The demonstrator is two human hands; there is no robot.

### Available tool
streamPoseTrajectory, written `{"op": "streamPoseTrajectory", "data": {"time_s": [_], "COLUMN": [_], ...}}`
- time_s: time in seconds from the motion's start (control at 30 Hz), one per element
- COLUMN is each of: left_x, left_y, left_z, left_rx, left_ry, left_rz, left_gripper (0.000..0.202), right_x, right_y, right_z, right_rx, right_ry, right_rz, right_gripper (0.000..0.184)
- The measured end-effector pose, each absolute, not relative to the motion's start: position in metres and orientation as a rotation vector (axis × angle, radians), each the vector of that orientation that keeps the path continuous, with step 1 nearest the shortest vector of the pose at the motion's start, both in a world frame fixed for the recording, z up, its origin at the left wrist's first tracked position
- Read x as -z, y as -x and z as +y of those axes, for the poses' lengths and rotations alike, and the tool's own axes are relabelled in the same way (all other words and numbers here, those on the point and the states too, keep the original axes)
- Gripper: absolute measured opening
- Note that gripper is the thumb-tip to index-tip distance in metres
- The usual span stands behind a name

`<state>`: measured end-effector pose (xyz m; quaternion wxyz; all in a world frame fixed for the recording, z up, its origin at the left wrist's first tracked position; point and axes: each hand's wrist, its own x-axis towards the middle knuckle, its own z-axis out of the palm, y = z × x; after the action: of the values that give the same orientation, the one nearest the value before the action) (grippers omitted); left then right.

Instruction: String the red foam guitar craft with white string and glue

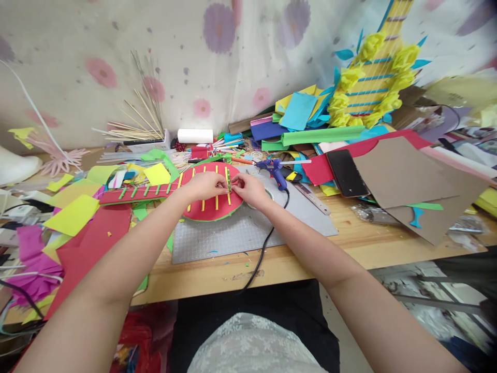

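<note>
A red craft guitar [212,207] with a green edge lies on the grey cutting mat [202,243]. Yellow strips cross its round body, and its red neck [149,192] with green strips points left. Thin white string runs along the neck toward the body. My left hand [209,185] rests over the body, fingertips pinched on what looks like the white string. Close beside it, my right hand [250,190] has its fingers pinched at the dark green strip [229,181] near the body's right end. What the right fingertips hold is too small to make out.
A purple glue gun [276,171] stands right of my hands, its black cord [264,248] crossing the mat. Nearby lie a metal ruler [312,199], a black phone [347,173] and brown cardboard [407,171]. A yellow-flowered paper guitar [373,88] leans behind. Coloured paper [73,217] covers the left.
</note>
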<state>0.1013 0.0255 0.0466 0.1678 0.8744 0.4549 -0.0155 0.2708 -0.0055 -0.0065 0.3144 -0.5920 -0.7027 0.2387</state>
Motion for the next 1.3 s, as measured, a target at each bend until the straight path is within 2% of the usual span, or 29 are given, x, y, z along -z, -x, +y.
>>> {"op": "streamPoseTrajectory", "data": {"time_s": [0.17, 0.3, 0.53, 0.77, 1.0, 1.3], "left_x": [-0.042, -0.041, -0.030, -0.027, -0.023, -0.028], "left_y": [-0.102, -0.104, -0.113, -0.122, -0.120, -0.112], "left_z": [0.040, 0.046, 0.052, 0.052, 0.050, 0.023], "left_rx": [-0.143, -0.279, -0.501, -0.446, -0.401, -0.204], "left_ry": [-2.368, -2.250, -2.113, -2.154, -2.184, -2.278], "left_rz": [1.174, 1.149, 1.271, 1.502, 1.624, 1.788], "left_gripper": [0.027, 0.026, 0.029, 0.026, 0.027, 0.022], "right_x": [0.004, 0.000, 0.002, 0.006, 0.002, 0.011], "right_y": [-0.273, -0.271, -0.268, -0.270, -0.267, -0.268], "right_z": [-0.004, 0.000, 0.010, 0.016, 0.016, 0.012], "right_rx": [-0.631, -0.767, -0.932, -0.910, -0.724, -0.675], "right_ry": [1.395, 1.293, 1.434, 1.581, 1.703, 1.654], "right_rz": [-1.837, -1.807, -1.641, -1.605, -1.742, -1.734], "right_gripper": [0.020, 0.023, 0.021, 0.021, 0.014, 0.010]}}
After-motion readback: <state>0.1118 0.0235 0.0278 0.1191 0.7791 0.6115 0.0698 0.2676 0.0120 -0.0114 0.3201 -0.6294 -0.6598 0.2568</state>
